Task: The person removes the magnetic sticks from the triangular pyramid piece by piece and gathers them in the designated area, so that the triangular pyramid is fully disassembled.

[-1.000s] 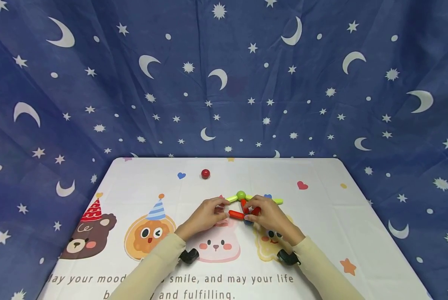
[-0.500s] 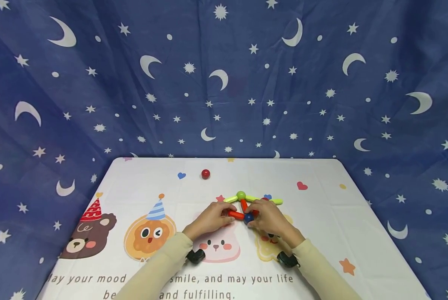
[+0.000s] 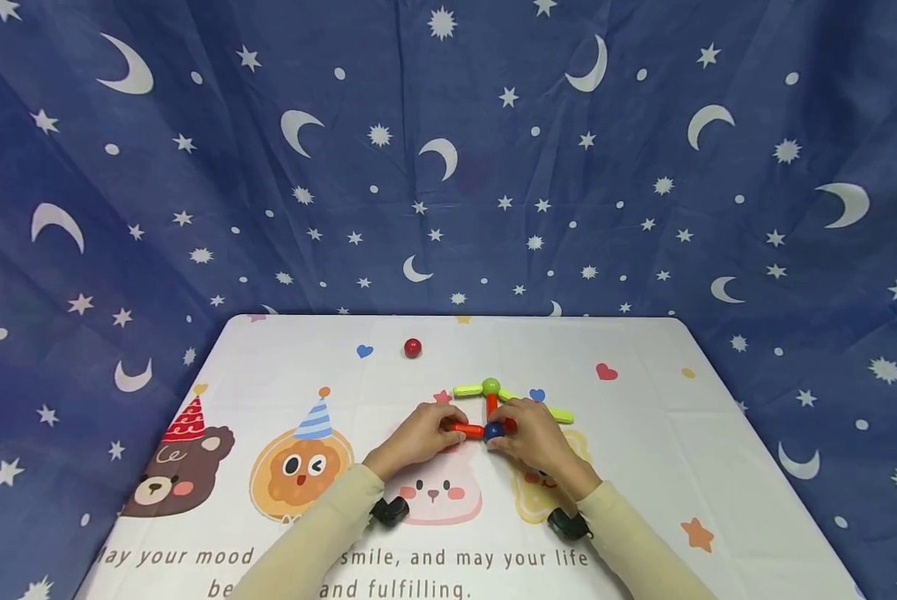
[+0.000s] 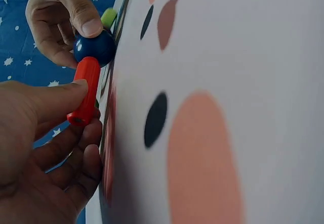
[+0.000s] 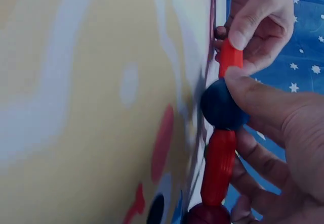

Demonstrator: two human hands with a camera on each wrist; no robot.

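My left hand [image 3: 417,435] pinches a red rod [image 3: 467,430] between thumb and fingers. That rod's far end meets a dark blue ball [image 5: 223,104], which my right hand [image 3: 536,435] holds with its thumb pressed on it. A second red rod [image 3: 491,406] runs from the blue ball back to a green ball [image 3: 491,386]. Yellow-green rods [image 3: 467,391] spread left and right from the green ball. In the right wrist view another red rod [image 5: 218,166] joins the blue ball to a dark red ball [image 5: 208,215]; the right hand mostly hides these in the head view.
A loose red ball [image 3: 413,348] lies farther back on the table, left of the joined pieces. The white tablecloth [image 3: 628,467] has printed cartoon figures and lettering. Behind the table hangs a blue curtain [image 3: 448,225] with moons and stars.
My left hand has come to grip the left red rod. The joined pieces have turned slightly, with the green ball shifting right and the right-hand yellow-green rod moving right and nearer.
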